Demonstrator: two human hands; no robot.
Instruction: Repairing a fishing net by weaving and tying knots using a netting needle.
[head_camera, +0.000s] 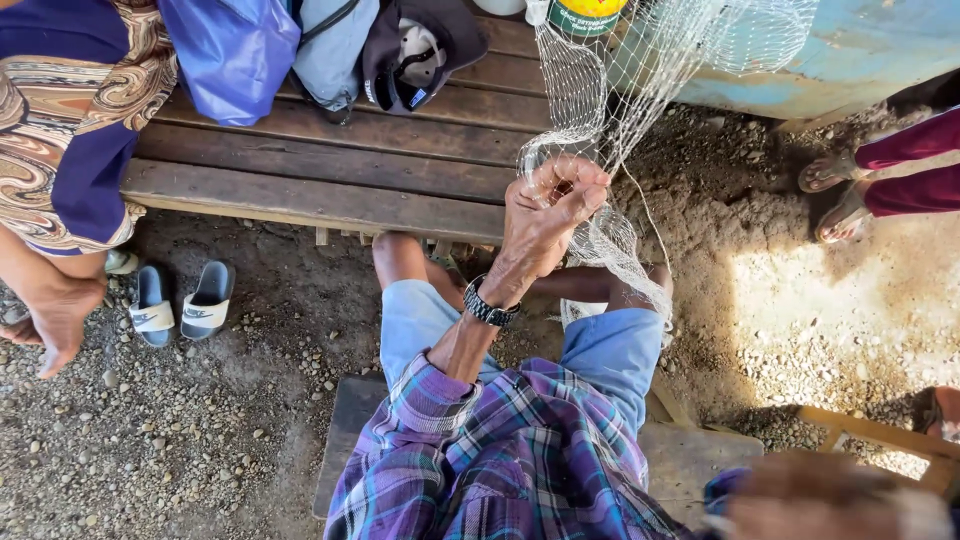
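The weathered brown plank worktop (330, 165) spanned ten to twelve o'clock, carrying bags. From one o'clock the pale fine-mesh fishing net (620, 70) hung taut, likely so its meshes stayed open for working. At centre the left hand (548, 215) pinched a bunch of net; the blurred right hand (820, 498), five o'clock, grip unclear.
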